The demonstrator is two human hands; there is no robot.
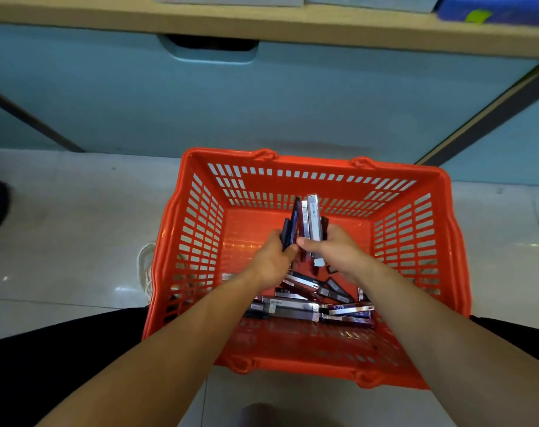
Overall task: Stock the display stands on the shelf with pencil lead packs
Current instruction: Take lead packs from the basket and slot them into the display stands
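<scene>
— Which step were you on?
— Gathering stock. Both hands were down inside the orange basket point(323, 163). Your left hand point(272, 258) was curled round a few dark packs point(288, 231). Your right hand point(339, 251) gripped a fan of silver-and-maroon packs point(310, 215), held upright with the thumb across them. The two bunches touched. More loose packs point(308, 306) lay heaped at the basket's near end.
— Next move?
— Likely square both bunches, lift them clear of the rim and carry them up to the shelf point(262, 24). No display stands were in view.
— Materials?
— The packs looked slim, flat, rigid and glossy, so they probably slide when stacked. The basket was moulded plastic with slotted walls. It sat on shiny floor tile point(77, 241).
</scene>
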